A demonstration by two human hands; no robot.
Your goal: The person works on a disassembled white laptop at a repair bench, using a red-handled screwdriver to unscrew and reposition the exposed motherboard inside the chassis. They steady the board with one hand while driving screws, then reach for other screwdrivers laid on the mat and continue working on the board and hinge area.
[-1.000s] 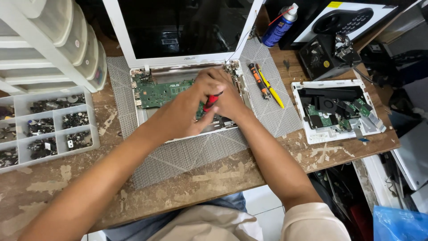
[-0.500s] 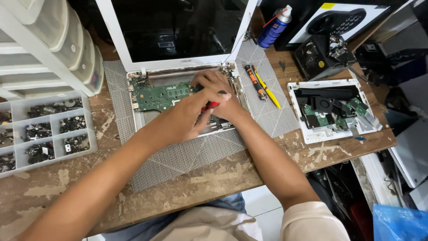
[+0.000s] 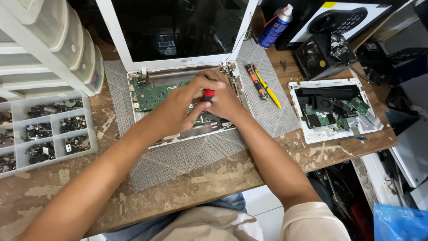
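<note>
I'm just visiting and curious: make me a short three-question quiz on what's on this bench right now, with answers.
1. True or false: both hands are over the open laptop.
2. What colour is the screwdriver handle between the fingers? A green, B red, C white.
3. What lies on the mat just right of the laptop?

Key
1. True: left hand and right hand meet over the laptop's green board.
2. B.
3. Two tools, one orange and black, one yellow, side by side.
</note>
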